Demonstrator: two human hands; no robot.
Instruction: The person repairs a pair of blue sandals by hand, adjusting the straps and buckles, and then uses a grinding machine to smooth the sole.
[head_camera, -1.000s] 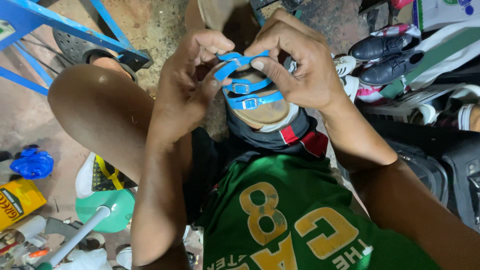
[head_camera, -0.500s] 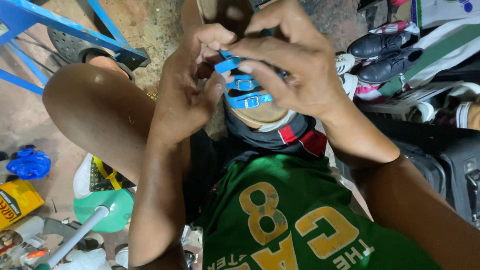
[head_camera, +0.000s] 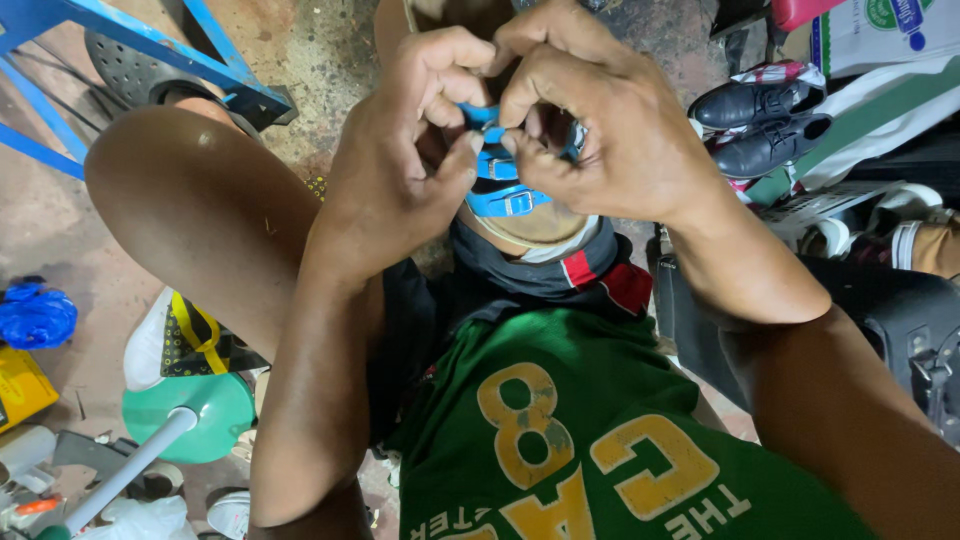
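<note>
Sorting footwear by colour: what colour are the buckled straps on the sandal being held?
Bright blue straps with small metal buckles, seen in the head view.

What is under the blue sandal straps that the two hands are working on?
Under the blue straps lies a tan insole. The left hand and right hand cover the sandal's front, so it cannot be seen.

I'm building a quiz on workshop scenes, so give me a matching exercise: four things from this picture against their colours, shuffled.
Things:
1. sandal strap
2. shirt
3. pair of dress shoes
4. funnel-shaped piece on the floor

Colours:
A. pale green
B. black
C. bright blue
D. dark green with yellow print

Both hands, left hand and right hand, pinch the strap.

Pairs: 1-C, 2-D, 3-B, 4-A
</note>
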